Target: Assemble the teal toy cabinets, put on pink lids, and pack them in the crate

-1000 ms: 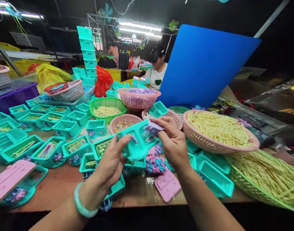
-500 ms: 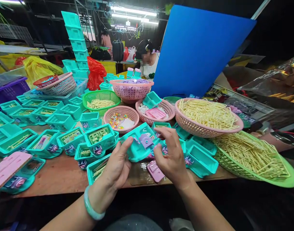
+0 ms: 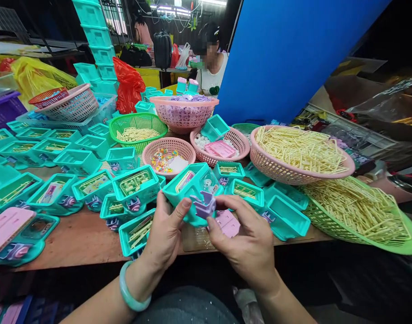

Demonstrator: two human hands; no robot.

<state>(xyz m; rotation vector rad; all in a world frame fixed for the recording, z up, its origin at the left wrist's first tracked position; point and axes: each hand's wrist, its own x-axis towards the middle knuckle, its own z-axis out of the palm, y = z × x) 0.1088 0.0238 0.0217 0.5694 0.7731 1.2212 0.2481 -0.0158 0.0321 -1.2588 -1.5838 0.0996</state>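
Observation:
My left hand (image 3: pixel 165 234) grips a teal plastic toy box (image 3: pixel 189 189) by its near edge, thumb on top. A small purple piece (image 3: pixel 204 206) sits on the front of that box. My right hand (image 3: pixel 248 240) is closed round a pink plastic lid (image 3: pixel 228 223), its fingertips touching the purple piece. Both hands are held just above the near edge of the wooden table (image 3: pixel 84 240). A pale green bangle (image 3: pixel 131 294) circles my left wrist.
Several teal boxes (image 3: pixel 135 184) cover the table's left and middle. Pink baskets (image 3: pixel 298 157) and a green basket (image 3: pixel 364 216) of yellow sticks stand right. Smaller baskets (image 3: pixel 168 155) sit behind. A blue board (image 3: pixel 293 54) leans at the back. A seated person (image 3: pixel 212 67) works beyond.
The teal box and both hands have come down and nearer to me. My right hand moved from the box's top to its front and now holds the pink lid.

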